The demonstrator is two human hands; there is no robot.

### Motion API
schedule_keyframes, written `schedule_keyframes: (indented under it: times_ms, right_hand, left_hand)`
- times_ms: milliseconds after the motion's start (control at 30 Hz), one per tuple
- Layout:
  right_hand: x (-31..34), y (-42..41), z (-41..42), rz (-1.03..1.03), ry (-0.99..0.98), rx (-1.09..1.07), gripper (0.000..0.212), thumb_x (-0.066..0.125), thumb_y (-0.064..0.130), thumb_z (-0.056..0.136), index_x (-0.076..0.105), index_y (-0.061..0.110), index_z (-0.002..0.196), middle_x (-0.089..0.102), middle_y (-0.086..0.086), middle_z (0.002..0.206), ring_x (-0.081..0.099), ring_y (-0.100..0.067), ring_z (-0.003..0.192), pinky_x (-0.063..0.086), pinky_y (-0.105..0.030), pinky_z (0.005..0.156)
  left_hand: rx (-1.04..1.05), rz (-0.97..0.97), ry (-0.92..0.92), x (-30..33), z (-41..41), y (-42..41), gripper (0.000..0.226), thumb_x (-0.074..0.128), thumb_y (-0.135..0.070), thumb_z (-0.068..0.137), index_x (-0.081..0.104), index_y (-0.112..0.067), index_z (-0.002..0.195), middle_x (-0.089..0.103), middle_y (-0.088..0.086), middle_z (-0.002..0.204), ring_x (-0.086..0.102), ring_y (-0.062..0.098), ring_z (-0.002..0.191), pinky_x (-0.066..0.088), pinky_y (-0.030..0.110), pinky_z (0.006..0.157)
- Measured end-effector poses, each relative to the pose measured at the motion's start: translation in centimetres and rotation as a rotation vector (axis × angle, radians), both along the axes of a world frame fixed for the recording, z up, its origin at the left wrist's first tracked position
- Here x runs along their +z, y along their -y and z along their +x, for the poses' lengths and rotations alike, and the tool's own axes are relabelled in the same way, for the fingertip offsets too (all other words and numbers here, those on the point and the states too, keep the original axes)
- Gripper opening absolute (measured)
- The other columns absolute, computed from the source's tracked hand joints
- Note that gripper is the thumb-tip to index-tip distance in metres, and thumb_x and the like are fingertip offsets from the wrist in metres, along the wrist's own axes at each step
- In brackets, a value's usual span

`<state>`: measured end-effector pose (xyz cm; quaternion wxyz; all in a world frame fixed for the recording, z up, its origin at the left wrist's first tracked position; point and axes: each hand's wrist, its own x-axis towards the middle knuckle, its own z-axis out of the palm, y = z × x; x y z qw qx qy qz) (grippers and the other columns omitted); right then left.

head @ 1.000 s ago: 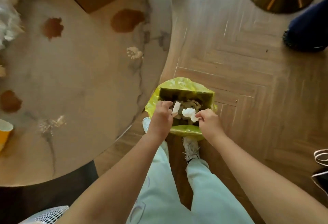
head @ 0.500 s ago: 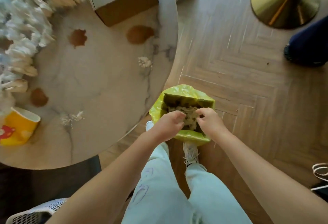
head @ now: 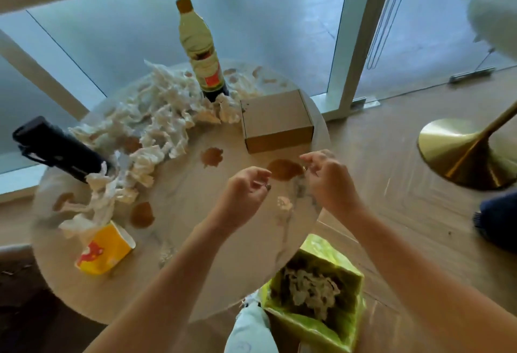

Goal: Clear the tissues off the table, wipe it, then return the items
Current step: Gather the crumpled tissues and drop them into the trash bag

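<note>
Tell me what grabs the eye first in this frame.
A sprawl of crumpled white tissues covers the far left of the round marble table, amid brown spill patches. A tall oil bottle stands at the far edge beside a closed cardboard box. Below the near right edge, a green-lined bin holds discarded tissues.

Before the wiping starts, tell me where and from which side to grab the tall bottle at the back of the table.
Grip the bottle round its pale upper body, just above the label, coming from the right or from above. It stands upright and the neck is narrow enough for one hand. Crumpled tissues crowd its base and left side, while the cardboard box sits lower on the right, so a low approach looks awkward.
</note>
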<state>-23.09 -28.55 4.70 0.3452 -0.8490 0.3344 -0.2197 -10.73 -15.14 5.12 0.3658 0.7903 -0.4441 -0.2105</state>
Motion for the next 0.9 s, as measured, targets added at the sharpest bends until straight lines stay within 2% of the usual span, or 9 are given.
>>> schedule_keyframes:
  times_ms: [133,200,267,367,467,633,767,833,900]
  right_hand:
    - [2.2,3.4,6.3,-0.052,0.036,-0.007,0.025,0.057,0.003,0.087,0.063,0.006,0.111,0.061,-0.008,0.109,0.06,-0.018,0.095,0.044,-0.018,0.087]
    - [2.9,5.2,9.6,-0.072,0.013,-0.004,0.027,0.057,0.004,0.088,0.061,0.006,0.114,0.06,-0.006,0.112,0.058,-0.013,0.094,0.041,-0.013,0.085]
    - [3.2,7.3,13.2,-0.096,-0.008,-0.008,0.028,0.057,0.005,0.088,0.06,0.006,0.115,0.059,-0.009,0.115,0.058,-0.017,0.099,0.044,-0.019,0.088]
    - [2.8,9.9,18.0,-0.113,-0.103,0.011,0.03,0.057,0.009,0.088,0.059,0.005,0.118,0.058,-0.014,0.118,0.058,-0.025,0.105,0.047,-0.032,0.094]
    - [1.9,11.7,22.1,-0.094,-0.224,0.036,0.034,0.06,0.015,0.088,0.057,0.004,0.12,0.056,-0.014,0.12,0.055,-0.026,0.108,0.042,-0.03,0.094]
    - [-0.5,13.3,26.7,-0.04,-0.374,0.03,0.04,0.064,0.02,0.084,0.057,0.003,0.12,0.055,-0.015,0.124,0.051,-0.026,0.114,0.037,-0.029,0.097]
    - [-2.0,14.2,28.4,0.011,-0.476,0.02,0.041,0.062,0.025,0.085,0.056,0.007,0.121,0.054,-0.012,0.124,0.05,-0.024,0.115,0.037,-0.028,0.092]
    - [-2.5,14.6,28.8,0.003,-0.507,0.012,0.033,0.059,0.02,0.085,0.06,0.007,0.116,0.057,-0.012,0.12,0.052,-0.025,0.111,0.037,-0.026,0.085]
    - [-2.8,14.8,29.1,-0.008,-0.502,-0.008,0.022,0.055,0.011,0.085,0.065,0.004,0.104,0.062,-0.014,0.11,0.056,-0.026,0.102,0.038,-0.026,0.078]
  left_hand:
    - [0.064,-0.023,0.111,0.4,7.6,3.0,0.024,0.062,-0.003,0.085,0.062,-0.004,0.109,0.063,0.009,0.099,0.057,0.008,0.079,0.046,0.007,0.074]
    - [0.064,-0.006,0.155,0.4,11.3,4.7,0.027,0.062,-0.004,0.085,0.061,-0.005,0.112,0.062,0.009,0.103,0.058,0.01,0.082,0.046,0.011,0.073]
    - [0.051,0.017,0.197,0.4,14.9,6.6,0.028,0.061,-0.005,0.086,0.06,-0.006,0.113,0.06,0.007,0.105,0.06,0.014,0.087,0.047,0.012,0.071]
    - [0.011,0.028,0.309,-0.2,19.6,9.9,0.031,0.062,-0.002,0.084,0.061,-0.004,0.114,0.061,0.014,0.111,0.06,0.024,0.1,0.045,0.021,0.088]
    - [-0.037,0.018,0.379,-0.7,23.5,13.5,0.032,0.059,0.003,0.083,0.061,-0.002,0.114,0.059,0.018,0.114,0.056,0.029,0.105,0.038,0.02,0.091]
    - [-0.072,0.035,0.403,-1.7,26.8,20.2,0.033,0.055,-0.004,0.088,0.06,-0.01,0.12,0.052,0.02,0.122,0.047,0.034,0.116,0.033,0.034,0.1]
    - [-0.114,0.321,0.401,-3.6,27.7,22.7,0.034,0.043,-0.023,0.096,0.051,-0.024,0.129,0.04,0.018,0.132,0.032,0.034,0.124,0.023,0.038,0.106]
    - [-0.171,0.38,0.432,-4.5,27.7,22.9,0.033,0.039,-0.023,0.097,0.052,-0.021,0.128,0.042,0.016,0.13,0.032,0.032,0.122,0.024,0.036,0.104]
    - [-0.173,0.319,0.402,-4.8,27.7,22.7,0.031,0.04,-0.017,0.097,0.058,-0.013,0.122,0.049,0.014,0.124,0.037,0.031,0.118,0.028,0.034,0.1]
